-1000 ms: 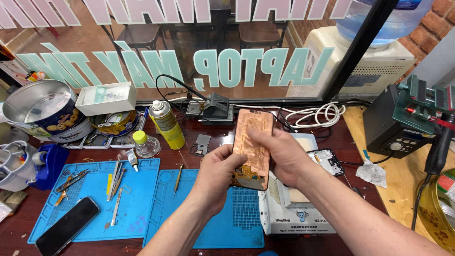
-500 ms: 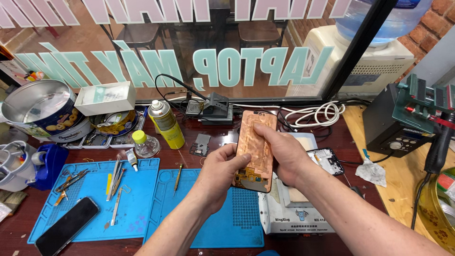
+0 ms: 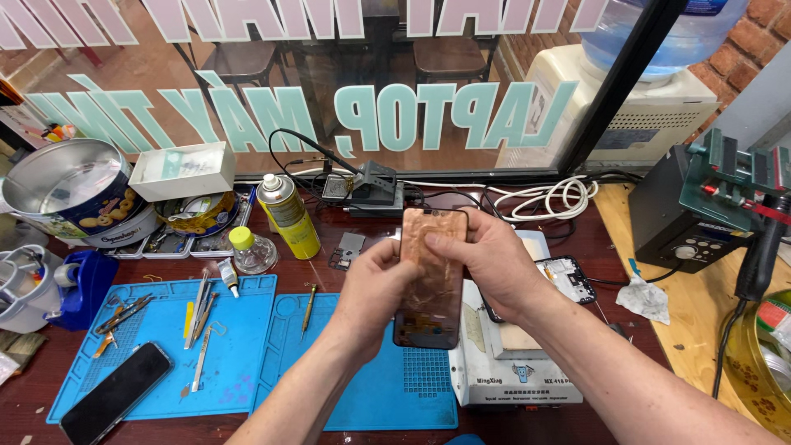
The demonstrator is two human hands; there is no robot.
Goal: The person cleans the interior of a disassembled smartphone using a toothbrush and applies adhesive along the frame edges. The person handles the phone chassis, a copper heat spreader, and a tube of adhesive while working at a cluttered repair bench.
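Head view: the left hand [image 3: 375, 284] and right hand [image 3: 482, 259] hold a copper-coloured phone panel [image 3: 430, 276] upright above the bench [image 3: 634, 330], fingers [image 3: 437, 244] closed on its edges with thumbs pressed on its face, apparently to steady it for inspection. Below the fingers lie a blue work mat [image 3: 247, 346] and a white heating plate [image 3: 511, 371]. Left of the fingers stands a yellow spray can [image 3: 288, 216], probably kept near for easy reach.

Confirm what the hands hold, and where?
Both hands, left and right, grip the copper-coloured flat phone panel by its long side edges, upper half.
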